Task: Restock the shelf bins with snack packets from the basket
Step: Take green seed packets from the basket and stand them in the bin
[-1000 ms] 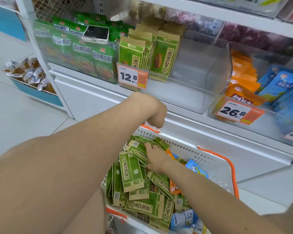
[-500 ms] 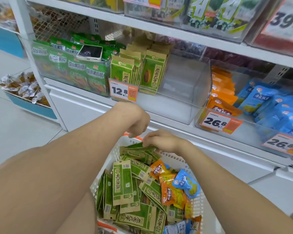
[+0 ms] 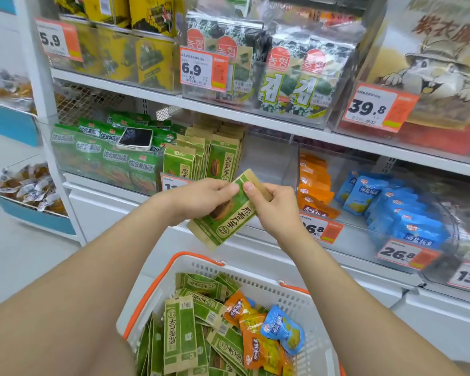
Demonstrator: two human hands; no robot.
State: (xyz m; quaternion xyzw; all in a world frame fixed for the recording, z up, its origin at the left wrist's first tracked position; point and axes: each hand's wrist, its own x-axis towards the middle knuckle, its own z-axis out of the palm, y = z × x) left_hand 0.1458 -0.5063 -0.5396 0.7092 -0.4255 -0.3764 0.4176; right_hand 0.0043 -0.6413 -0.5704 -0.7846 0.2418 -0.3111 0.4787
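Green seed packets [image 3: 223, 215] were pinched by both the left hand [image 3: 198, 199] and right hand [image 3: 274, 207] above the basket [image 3: 291, 294]. Squaring the packets upright before sliding them into the bin [image 3: 266, 161], against the standing row at its left wall, looked wisest.

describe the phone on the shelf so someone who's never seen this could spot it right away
Find the middle shelf's leftmost clear plastic bin, packed with bright green snack packets. On top of those packets lies a white-edged smartphone, flat with its dark glass screen up. It is the only thing there that is not a packet.
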